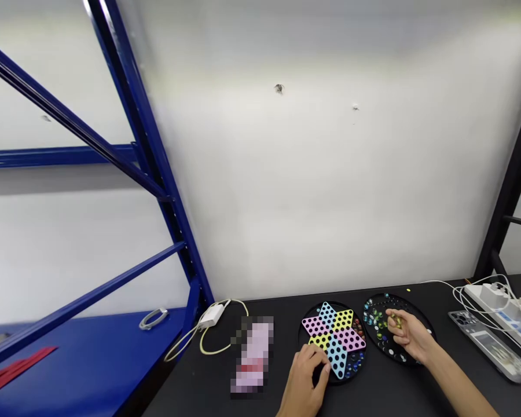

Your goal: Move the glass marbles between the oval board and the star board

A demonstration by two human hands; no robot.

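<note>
A Chinese checkers board [336,339] with a pink, yellow and blue star lies on the black table. My left hand [306,373] rests at its lower left edge, the fingers curled and the thumb and index tips close together; whatever they may pinch is hidden. Over the round black tray [410,358], right of the board, is my right hand [408,333], palm turned partly up. Its bent fingers hold yellow-green marbles [397,322]. More marbles [375,317], green, blue and clear, lie in the tray. Red marbles [359,328] and blue marbles [355,363] sit in the board's rim compartments.
Left of the board lies a blurred-out pinkish item [255,356]. Behind it are a white adapter [212,314] and its cable. To the right are a clear-cased device [490,346] and a power strip [503,313] with cables. A blue rack [165,185] stands at left.
</note>
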